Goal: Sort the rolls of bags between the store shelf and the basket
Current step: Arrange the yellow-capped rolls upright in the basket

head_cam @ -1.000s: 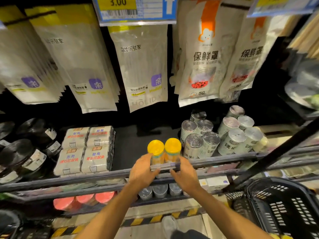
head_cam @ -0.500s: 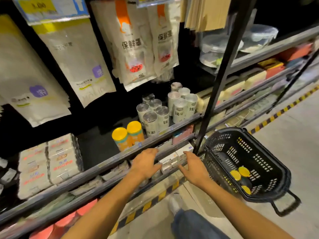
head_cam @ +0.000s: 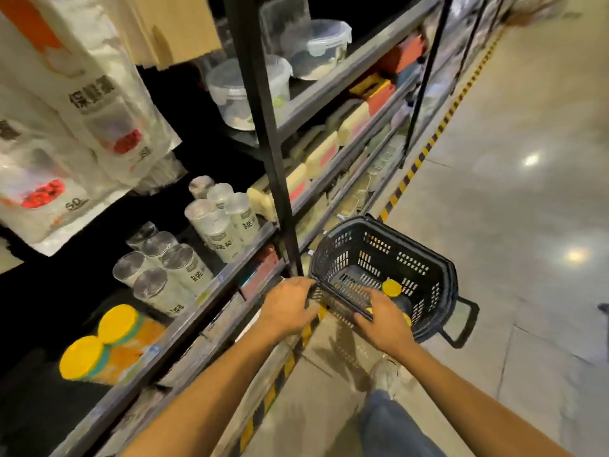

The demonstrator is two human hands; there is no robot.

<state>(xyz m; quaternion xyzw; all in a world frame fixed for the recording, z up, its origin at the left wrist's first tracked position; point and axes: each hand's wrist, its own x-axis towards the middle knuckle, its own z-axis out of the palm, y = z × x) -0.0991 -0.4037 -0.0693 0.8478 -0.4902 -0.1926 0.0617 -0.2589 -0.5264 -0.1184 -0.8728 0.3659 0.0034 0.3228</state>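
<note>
A black plastic basket (head_cam: pixel 416 266) stands on the floor beside the shelf post. It holds yellow-capped rolls of bags; one yellow cap (head_cam: pixel 391 287) shows clearly, and others are partly hidden under my right hand (head_cam: pixel 384 323). That hand reaches over the near rim into the basket, fingers spread above the rolls. My left hand (head_cam: pixel 289 308) hovers open just left of the basket, fingertips near its rim. Two yellow-capped rolls (head_cam: pixel 99 341) lie on the shelf at the lower left.
Silver-topped rolls (head_cam: pixel 164 268) and pale rolls (head_cam: pixel 224 222) stand on the same shelf. A black upright post (head_cam: pixel 263 127) rises between shelf and basket. Hanging packets (head_cam: pixel 82 110) fill the upper left. Open concrete floor (head_cam: pixel 510 192) lies to the right.
Both hands left the two rolls on the shelf and swung right and down to the basket. The view turned right with them. My right hand is now inside the basket.
</note>
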